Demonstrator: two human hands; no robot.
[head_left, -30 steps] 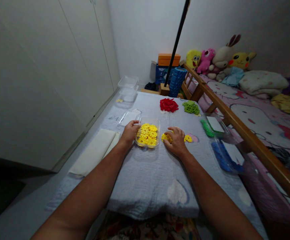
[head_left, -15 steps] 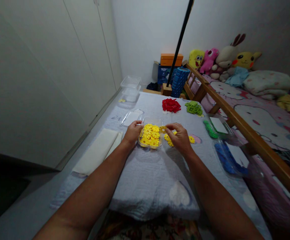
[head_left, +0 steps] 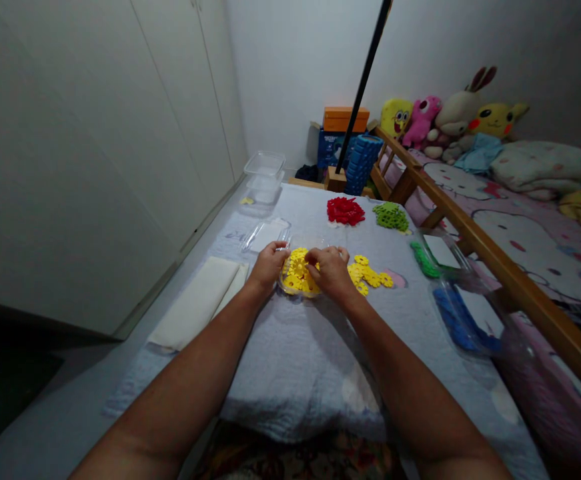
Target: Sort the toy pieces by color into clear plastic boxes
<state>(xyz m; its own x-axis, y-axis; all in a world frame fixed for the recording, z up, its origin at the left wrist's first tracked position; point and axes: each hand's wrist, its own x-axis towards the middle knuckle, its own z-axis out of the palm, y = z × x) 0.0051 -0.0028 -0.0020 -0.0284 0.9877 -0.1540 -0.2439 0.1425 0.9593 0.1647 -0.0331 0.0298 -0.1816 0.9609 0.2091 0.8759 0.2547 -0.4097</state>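
My left hand (head_left: pixel 269 262) grips the left side of a clear plastic container (head_left: pixel 296 293), fingers closed on its rim. Yellow flower-shaped discs (head_left: pixel 295 267) fill much of the container. Over its right side is my right hand (head_left: pixel 329 270), thumb and forefinger pinched at a yellow disc among the others; the fingers partly hide it. Loose yellow discs (head_left: pixel 369 275) lie on the cloth just right of that hand. Behind my left hand rests a clear lid (head_left: pixel 265 235) with a white label.
Red pieces (head_left: pixel 345 211) and light green pieces (head_left: pixel 391 216) are heaped at the back. On the right stand labelled boxes of green (head_left: pixel 424 260) and blue pieces (head_left: pixel 457 317), beside a wooden bed rail (head_left: pixel 490 261). Stacked clear containers (head_left: pixel 264 175) stand back left; a folded cream cloth (head_left: pixel 197 300) lies left.
My right hand has moved left with a yellow disc, from beside the container to over the discs inside it. More loose discs show on the cloth. My left hand keeps its hold.
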